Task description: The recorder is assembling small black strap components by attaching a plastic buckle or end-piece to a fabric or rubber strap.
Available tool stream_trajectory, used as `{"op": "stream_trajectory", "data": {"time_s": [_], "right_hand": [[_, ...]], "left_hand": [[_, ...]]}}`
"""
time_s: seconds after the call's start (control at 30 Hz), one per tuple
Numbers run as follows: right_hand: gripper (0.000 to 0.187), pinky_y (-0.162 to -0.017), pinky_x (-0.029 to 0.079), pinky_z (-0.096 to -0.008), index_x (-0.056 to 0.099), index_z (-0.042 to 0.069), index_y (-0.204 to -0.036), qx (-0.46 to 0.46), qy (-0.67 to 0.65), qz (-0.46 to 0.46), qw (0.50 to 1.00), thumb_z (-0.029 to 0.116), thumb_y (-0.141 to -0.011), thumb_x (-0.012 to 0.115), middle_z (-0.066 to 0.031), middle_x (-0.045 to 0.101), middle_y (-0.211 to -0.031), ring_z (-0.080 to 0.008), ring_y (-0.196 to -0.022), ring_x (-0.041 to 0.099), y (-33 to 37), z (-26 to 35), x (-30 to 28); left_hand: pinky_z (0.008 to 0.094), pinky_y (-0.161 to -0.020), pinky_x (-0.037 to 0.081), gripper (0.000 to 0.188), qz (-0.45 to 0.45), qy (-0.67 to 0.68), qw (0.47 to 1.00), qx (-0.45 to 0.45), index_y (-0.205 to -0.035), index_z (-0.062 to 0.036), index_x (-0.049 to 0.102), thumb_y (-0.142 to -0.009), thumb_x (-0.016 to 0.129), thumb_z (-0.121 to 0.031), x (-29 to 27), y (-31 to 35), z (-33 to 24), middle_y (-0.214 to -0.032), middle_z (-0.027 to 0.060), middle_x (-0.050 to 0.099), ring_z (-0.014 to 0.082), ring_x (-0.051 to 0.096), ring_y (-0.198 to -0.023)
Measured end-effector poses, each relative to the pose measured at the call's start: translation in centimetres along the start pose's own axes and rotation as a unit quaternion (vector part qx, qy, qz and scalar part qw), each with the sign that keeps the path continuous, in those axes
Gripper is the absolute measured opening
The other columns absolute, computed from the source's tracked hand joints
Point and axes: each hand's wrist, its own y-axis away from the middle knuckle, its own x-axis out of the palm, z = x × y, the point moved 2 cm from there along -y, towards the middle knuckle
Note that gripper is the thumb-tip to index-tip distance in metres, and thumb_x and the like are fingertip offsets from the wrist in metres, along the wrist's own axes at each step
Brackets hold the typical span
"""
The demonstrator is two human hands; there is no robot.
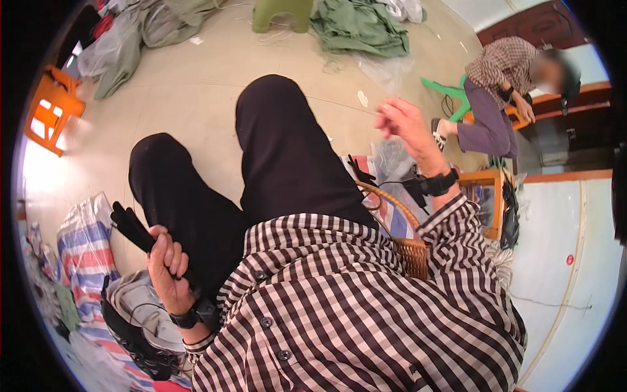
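A bundle of narrow black strips (132, 227) sticks up out of my left hand (167, 264), whose fingers are wrapped round its lower part. What the strips are made of is hard to make out. My right hand (411, 134) is raised beyond my right knee, its fingers loosely bent, a little blurred and with nothing visible in them. Below it, more black strips (363, 171) lie by a brown wicker basket (414, 256) with a curved handle. My black-trousered legs (287, 144) stretch out between the hands.
A striped plastic sheet (85, 238) and a bag with a whitish lining (140, 307) lie at left. Green cloth heaps (360, 29), a green stool (282, 14) and an orange stool (53, 108) stand farther off. Another person (503, 91) bends over at the right.
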Motion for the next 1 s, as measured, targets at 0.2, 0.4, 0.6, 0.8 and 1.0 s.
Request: {"op": "stream_trajectory", "data": {"time_s": [0.2, 0.4, 0.6, 0.8, 1.0], "right_hand": [[0.012, -0.046, 0.045, -0.0254, 0.058, 0.005, -0.087, 0.159, -0.071, -0.329, 0.928, 0.016, -0.085, 0.055, -0.0061, 0.062, -0.07, -0.0108, -0.052, 0.054, 9.8, -18.1, -15.8], [0.012, -0.046, 0.047, -0.0277, 0.057, 0.004, -0.082, 0.294, -0.119, -0.47, 0.824, 0.014, -0.085, 0.053, -0.0065, 0.062, -0.07, -0.0132, -0.054, 0.057, 18.7, -30.0, -15.6], [0.014, -0.05, 0.048, -0.0299, 0.06, 0.003, -0.089, 0.213, -0.079, -0.405, 0.886, 0.011, -0.082, 0.051, -0.0081, 0.063, -0.073, -0.0134, -0.06, 0.06, 16.1, -35.3, -13.4], [0.024, -0.062, 0.047, -0.0433, 0.059, -0.003, -0.09, 0.082, 0.347, -0.428, 0.83, 0.019, -0.081, 0.053, -0.0239, 0.061, -0.074, -0.0379, -0.07, 0.061, 11.0, -37.7, -15.9], [0.037, -0.083, 0.043, -0.0465, 0.055, 0.0, -0.107, 0.238, 0.375, -0.321, 0.836, 0.024, -0.079, 0.052, -0.0267, 0.057, -0.101, -0.0414, -0.096, 0.055, 9.4, -40.3, -20.0]], "left_hand": [[0.0163, -0.035, 0.019, 0.011, -0.007, -0.046, 0.999, 0.014, -0.102, -0.0069, 0.048, -0.091, 0.049, -0.005, -0.1, -0.3, -0.8, -0.061, -0.0073, 0.03, 0.0001, 0.022, -0.045], [0.0169, -0.035, 0.018, 0.01, -0.037, -0.146, 0.989, -0.005, -0.102, -0.0078, 0.048, -0.092, 0.05, -0.006, 0.8, -0.4, -1.7, -0.057, -0.0085, 0.026, 0.0005, 0.02, -0.043], [0.0167, -0.034, 0.018, 0.011, -0.057, -0.198, 0.978, -0.018, -0.102, -0.006, 0.051, -0.091, 0.052, -0.008, 1.4, -0.7, -2.0, -0.056, -0.0086, 0.025, 0.0004, 0.02, -0.042], [0.0164, -0.033, 0.018, 0.01, -0.078, -0.279, 0.957, -0.012, -0.098, -0.0065, 0.055, -0.09, 0.055, -0.012, 1.6, -1.6, -1.4, -0.054, -0.0089, 0.026, 0.0004, 0.021, -0.041], [0.0167, -0.033, 0.019, 0.009, -0.115, -0.295, 0.949, -0.009, -0.098, -0.0096, 0.054, -0.09, 0.055, -0.013, 2.0, -1.8, -1.4, -0.053, -0.0089, 0.026, 0.0005, 0.021, -0.04]]}}
